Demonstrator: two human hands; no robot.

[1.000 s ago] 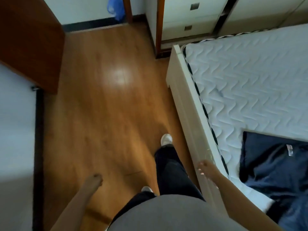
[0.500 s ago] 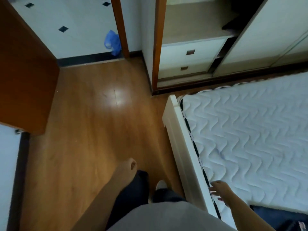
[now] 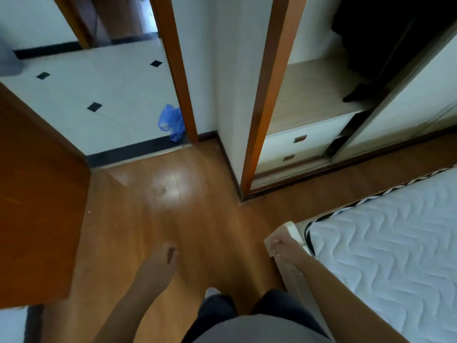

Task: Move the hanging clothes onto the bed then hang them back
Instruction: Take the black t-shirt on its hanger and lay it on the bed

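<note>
Dark hanging clothes (image 3: 376, 35) fill the open wardrobe section at the top right, above a pale wooden shelf (image 3: 311, 90). The bed (image 3: 385, 248), with a white quilted mattress, takes up the lower right; no garment shows on the part in view. My left hand (image 3: 162, 256) hangs empty over the wooden floor, fingers loosely curled. My right hand (image 3: 280, 242) is above the corner of the white bed frame (image 3: 290, 227), also holding nothing, its fingers loosely bent.
Two white drawers (image 3: 300, 147) sit under the wardrobe shelf, beside a white sliding door (image 3: 405, 95). An open doorway leads to a tiled floor with a blue plastic bag (image 3: 171, 122). A brown door (image 3: 37, 194) stands at the left.
The view has lifted and moved toward the wardrobe; the dark blue garment on the bed has dropped out of sight. Both hands swung forward, the right from the bed's side to its corner.
</note>
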